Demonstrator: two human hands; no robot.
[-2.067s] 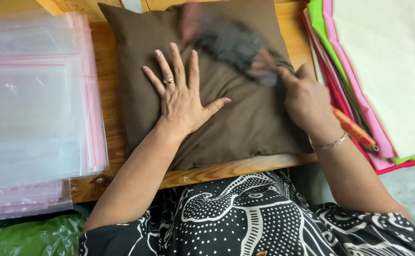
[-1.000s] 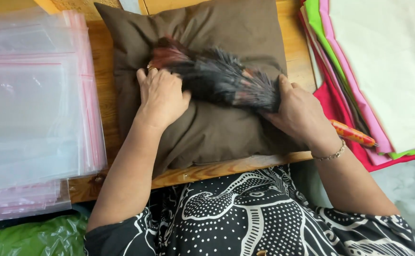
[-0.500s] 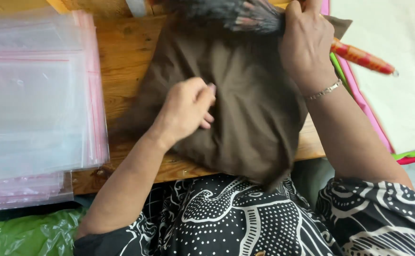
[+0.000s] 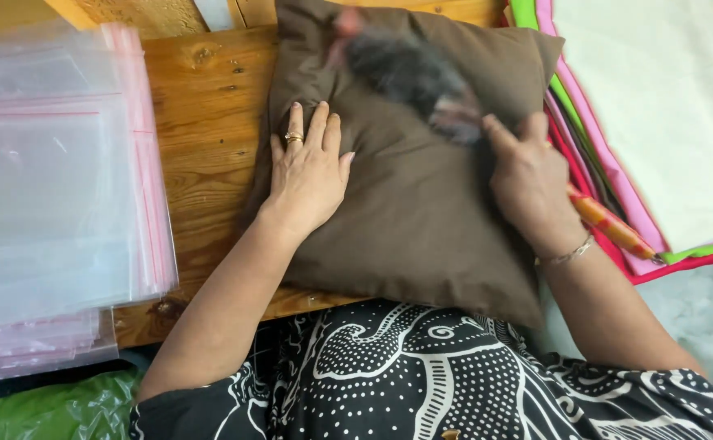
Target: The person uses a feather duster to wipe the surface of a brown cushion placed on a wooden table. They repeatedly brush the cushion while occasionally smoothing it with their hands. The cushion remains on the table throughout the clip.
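Observation:
A brown cushion [image 4: 421,212] lies flat on the wooden table [image 4: 201,147] in front of me. My left hand [image 4: 307,175], with a ring on one finger, rests flat on the cushion's left side, fingers apart. My right hand [image 4: 531,183] grips a feather duster with an orange striped handle [image 4: 613,228]. Its dark feathers [image 4: 409,73], blurred by motion, sweep over the cushion's upper part.
A stack of clear plastic bags with pink zip edges [image 4: 55,195] covers the table's left. Folded fabrics in cream, pink, green and red [image 4: 666,122] are piled at the right. A green plastic bag [image 4: 38,407] lies at the lower left.
The cushion was lifted and turned half a second ago and now lies flat again. My left hand has spread on it. The duster has come down from the far edge onto the cushion.

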